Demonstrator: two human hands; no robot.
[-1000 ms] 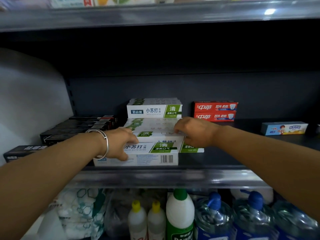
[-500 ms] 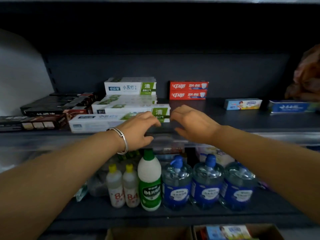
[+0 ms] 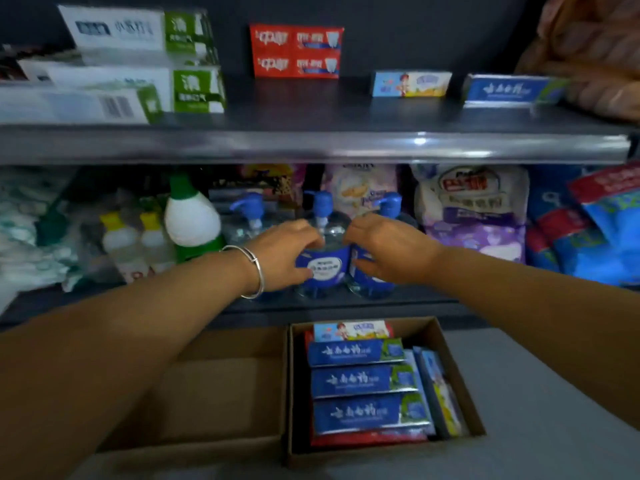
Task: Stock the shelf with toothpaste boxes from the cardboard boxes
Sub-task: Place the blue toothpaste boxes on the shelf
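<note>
White-and-green toothpaste boxes are stacked at the left of the dark shelf. Red boxes, a light blue child's box and a blue box stand further right on it. On the floor, the right cardboard box holds several blue toothpaste boxes with red and light blue ones. The left cardboard box looks empty. My left hand, with a silver bangle, and my right hand hang in mid-air in front of the lower shelf, fingers loosely curled, holding nothing.
The lower shelf carries blue pump bottles, a white bottle with a green cap, small yellow-capped bottles and soft packs. A brown bag sits at the upper right. Grey floor lies beside the boxes.
Both hands have left the white-and-green boxes on the shelf and dropped below its edge. My view has tilted down, bringing the cardboard boxes on the floor into sight.
</note>
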